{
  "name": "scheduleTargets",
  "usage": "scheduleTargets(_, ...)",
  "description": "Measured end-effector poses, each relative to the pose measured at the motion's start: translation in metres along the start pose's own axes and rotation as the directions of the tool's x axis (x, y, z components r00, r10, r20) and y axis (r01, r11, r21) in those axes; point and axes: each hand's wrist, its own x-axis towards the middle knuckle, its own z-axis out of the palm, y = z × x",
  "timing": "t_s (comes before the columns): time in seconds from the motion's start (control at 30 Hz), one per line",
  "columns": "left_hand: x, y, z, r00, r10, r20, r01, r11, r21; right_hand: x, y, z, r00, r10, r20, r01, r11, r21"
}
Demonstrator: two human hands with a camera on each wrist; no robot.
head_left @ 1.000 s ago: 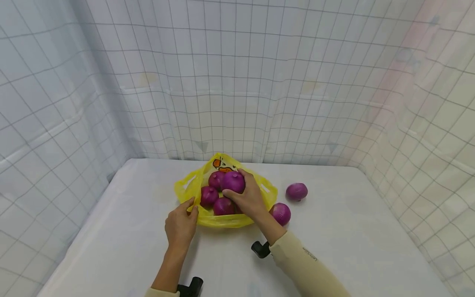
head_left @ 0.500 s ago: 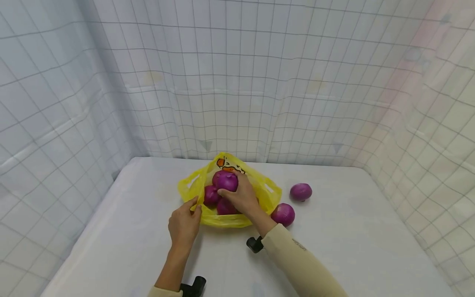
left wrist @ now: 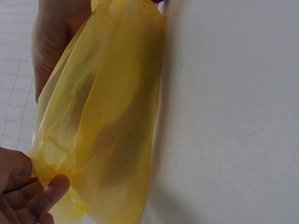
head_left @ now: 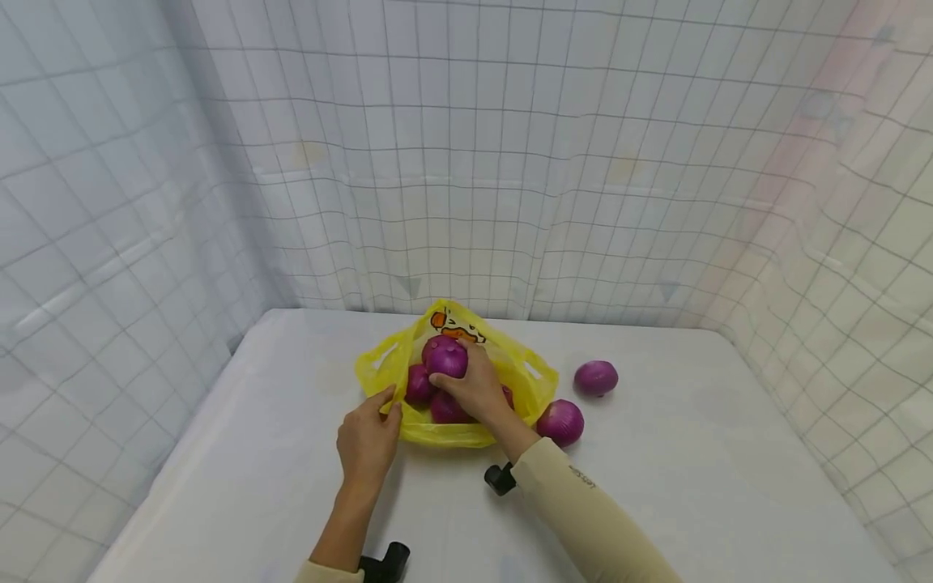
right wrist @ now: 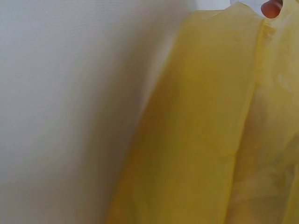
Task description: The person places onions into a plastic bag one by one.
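Observation:
A yellow plastic bag (head_left: 445, 437) lies on the table with its mouth spread wide, and several red onions (head_left: 419, 384) are inside it. My left hand (head_left: 367, 437) pinches the bag's near left edge between thumb and fingers; the left wrist view shows this pinch on the yellow film (left wrist: 117, 116). Inside the bag's mouth my right hand (head_left: 477, 387) grips a red onion (head_left: 447, 359) on top of the others. In the right wrist view the bag's side (right wrist: 205, 116) covers the right hand.
Two more red onions lie outside the bag: one onion (head_left: 560, 423) close against its right side, another onion (head_left: 596, 378) farther back to the right. The white table (head_left: 692, 453) is enclosed by checked white curtains (head_left: 474, 162) at the back and sides.
My right hand has moved a little left and down with the onion, lowering it among the others in the bag. My left hand keeps its pinch. The head view has shifted slightly.

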Motion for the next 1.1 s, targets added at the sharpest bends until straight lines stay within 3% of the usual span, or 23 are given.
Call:
scheduleTargets(0.4, -0.004, 0.0, 0.006, 1.0, 0.003, -0.001, -0.003, 1.0, 0.006, -0.004, 0.008, -0.003, 0.999, -0.04, -0.024, 0.037, 0.994, -0.102)
scheduleTargets(0.6, -0.003, -0.002, 0.006, 1.0, -0.002, 0.007, 0.002, 1.0, 0.004, -0.019, -0.006, -0.012, 0.987, -0.159, -0.03, 0.155, 0.982, -0.104)
scheduleTargets(0.87, -0.002, -0.004, 0.004, 0.999, 0.019, -0.026, -0.019, 1.0, -0.005, -0.038, -0.02, -0.031, 0.971, -0.233, -0.061, 0.231, 0.972, -0.034)
scheduleTargets(1.1, -0.001, -0.002, 0.003, 0.999, 0.03, -0.029, -0.031, 1.0, -0.003, -0.05, -0.023, -0.055, 0.956, -0.27, -0.119, 0.266, 0.963, -0.049)
